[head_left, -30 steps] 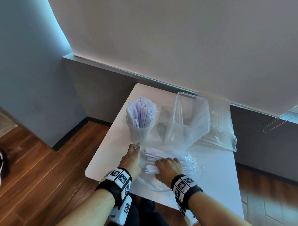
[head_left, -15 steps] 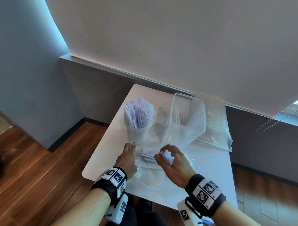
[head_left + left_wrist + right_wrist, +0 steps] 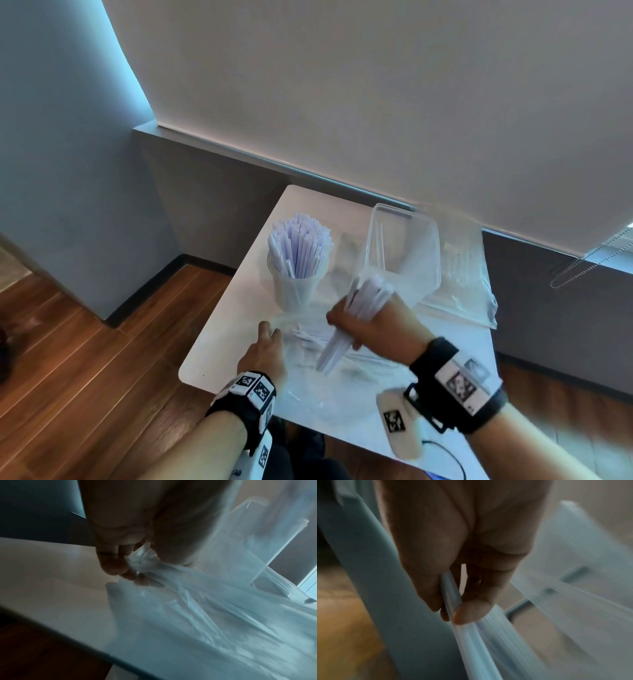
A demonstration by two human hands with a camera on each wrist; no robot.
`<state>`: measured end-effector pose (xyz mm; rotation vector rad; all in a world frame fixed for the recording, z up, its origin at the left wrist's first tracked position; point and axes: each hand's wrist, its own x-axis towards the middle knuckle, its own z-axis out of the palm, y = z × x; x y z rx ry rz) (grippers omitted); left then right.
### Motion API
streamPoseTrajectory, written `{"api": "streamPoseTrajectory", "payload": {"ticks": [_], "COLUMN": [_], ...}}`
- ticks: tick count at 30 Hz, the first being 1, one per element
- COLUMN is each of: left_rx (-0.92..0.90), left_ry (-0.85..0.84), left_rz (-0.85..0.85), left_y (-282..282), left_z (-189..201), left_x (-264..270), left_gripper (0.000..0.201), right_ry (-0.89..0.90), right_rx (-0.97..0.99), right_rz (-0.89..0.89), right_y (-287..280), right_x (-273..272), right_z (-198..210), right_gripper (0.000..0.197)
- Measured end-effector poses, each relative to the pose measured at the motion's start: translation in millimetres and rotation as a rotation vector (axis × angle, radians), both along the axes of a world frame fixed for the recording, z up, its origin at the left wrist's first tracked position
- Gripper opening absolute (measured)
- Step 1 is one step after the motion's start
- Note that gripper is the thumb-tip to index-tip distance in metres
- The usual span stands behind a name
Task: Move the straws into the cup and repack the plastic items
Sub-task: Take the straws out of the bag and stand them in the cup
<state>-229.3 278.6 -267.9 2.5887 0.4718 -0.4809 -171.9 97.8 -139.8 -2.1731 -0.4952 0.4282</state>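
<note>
A clear cup (image 3: 295, 291) packed with white straws (image 3: 299, 245) stands at the left of the small white table (image 3: 219, 339). My right hand (image 3: 368, 323) grips a bundle of white straws (image 3: 356, 318) lifted off the table, tilted with its top toward the cup's right; the right wrist view shows the fingers curled round that bundle (image 3: 471, 635). My left hand (image 3: 265, 353) pinches the bunched edge of a clear plastic bag (image 3: 142, 559) that lies flat on the table (image 3: 329, 387). A few straws (image 3: 310, 337) still lie in the bag.
A clear rectangular plastic container (image 3: 400, 253) stands tilted behind my right hand. A second clear bag with plastic items (image 3: 462, 284) lies at the table's back right. The table's near and left edges drop to a wooden floor (image 3: 85, 359); a wall runs behind.
My right hand closed on a bundle of straws in the bag and lifted it up and out, tilting it upright. My left hand stayed at the bag's left edge.
</note>
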Motion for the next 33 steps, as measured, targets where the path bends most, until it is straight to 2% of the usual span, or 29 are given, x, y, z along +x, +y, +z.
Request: {"api": "streamPoseTrajectory", "payload": {"ticks": [5,9,13,16,18,21,23,25,27,30,32,33], "left_rx": [0.005,-0.015,-0.062,-0.110,-0.155,-0.195,-0.205,-0.209,-0.209,-0.210,-0.224,-0.229], "left_ry": [0.038,0.014,-0.008,-0.036,-0.083,-0.123,-0.127,-0.136,-0.141,-0.124,-0.125,-0.129], "left_rz": [-0.058,-0.085,-0.106,-0.133,-0.146,-0.160,-0.167,-0.169,-0.165,-0.143,-0.136,-0.134], "left_y": [-1,1,5,7,9,10,11,11,10,9,8,8], "left_z": [1,5,3,2,1,-1,-1,-1,-1,1,2,3], "left_x": [3,4,5,5,5,6,7,6,6,5,5,5], "left_gripper": [0.051,0.057,0.065,0.071,0.078,0.082,0.083,0.084,0.085,0.087,0.087,0.086], "right_ry": [-0.257,-0.375,-0.281,-0.272,-0.280,-0.358,-0.431,-0.535,-0.628,-0.709,-0.673,-0.639], "right_rx": [0.130,0.079,-0.099,-0.190,-0.122,0.111,0.213,0.214,0.114,-0.187,-0.306,-0.292], "right_rz": [0.045,0.067,0.134,0.145,0.090,-0.017,-0.043,-0.006,0.095,0.246,0.251,0.226], "right_y": [33,61,80,83,81,78,78,79,81,81,79,78], "right_x": [54,83,99,111,114,113,106,99,92,85,82,81], "right_z": [75,96,76,60,58,58,57,49,34,5,-6,-7], "right_gripper": [0.011,0.013,0.015,0.029,0.044,0.065,0.071,0.069,0.060,0.046,0.047,0.052]}}
